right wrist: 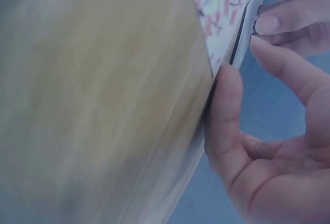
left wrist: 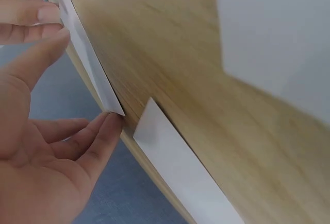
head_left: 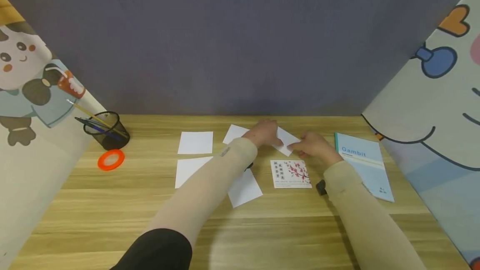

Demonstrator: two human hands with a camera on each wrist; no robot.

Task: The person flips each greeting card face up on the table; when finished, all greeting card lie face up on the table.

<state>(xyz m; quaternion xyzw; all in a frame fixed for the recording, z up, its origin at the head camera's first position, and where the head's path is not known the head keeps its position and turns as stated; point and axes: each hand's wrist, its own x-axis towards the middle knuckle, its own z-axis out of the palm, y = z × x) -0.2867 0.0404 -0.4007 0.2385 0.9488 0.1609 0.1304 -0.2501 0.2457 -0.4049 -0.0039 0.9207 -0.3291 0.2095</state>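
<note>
A white square card (head_left: 286, 140) lies at the back of the wooden table, and both hands hold it by its edges. My left hand (head_left: 264, 132) is at the card's left side; in the left wrist view its thumb (left wrist: 49, 54) meets one edge and its fingertips (left wrist: 116, 118) touch a corner. At the right corner my right hand (head_left: 314, 145) pinches the card, its index finger (right wrist: 227, 90) against the edge in the right wrist view. Just in front lies a printed card (head_left: 291, 174) with red blossoms and dark characters.
Several more white cards (head_left: 195, 142) lie to the left, some partly behind the left forearm. A light-blue notebook (head_left: 363, 165) is at the right. On the far left stand a black mesh pen holder (head_left: 118, 136) with pens and an orange ring (head_left: 101, 162). A grey panel (head_left: 240, 53) closes the back.
</note>
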